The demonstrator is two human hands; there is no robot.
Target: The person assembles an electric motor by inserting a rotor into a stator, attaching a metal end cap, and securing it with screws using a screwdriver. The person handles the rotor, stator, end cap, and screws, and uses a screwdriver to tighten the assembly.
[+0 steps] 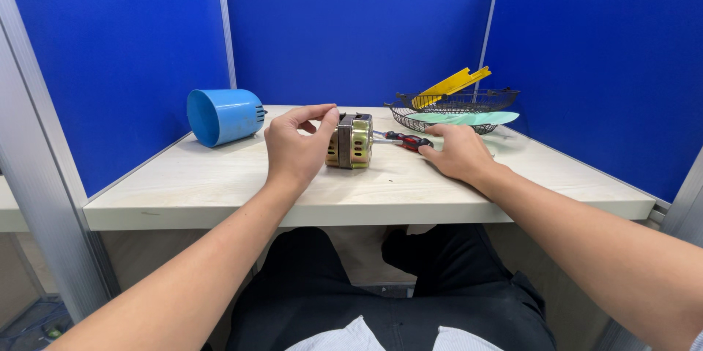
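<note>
A small brass-coloured electric motor (353, 142) with slotted end caps stands in the middle of the pale wooden desk (220, 183). My left hand (295, 144) touches its left side, thumb and forefinger curled over the top edge. A screwdriver with a red and black handle (407, 142) lies just right of the motor, its shaft pointing at the motor. My right hand (457, 152) rests flat on the desk by the handle, fingertips touching it.
A blue plastic housing (222, 114) lies on its side at the back left. At the back right sit black wire fan guards (454, 108) with a pale green blade (469, 118) and a yellow plastic piece (450, 85). Blue partition walls enclose three sides.
</note>
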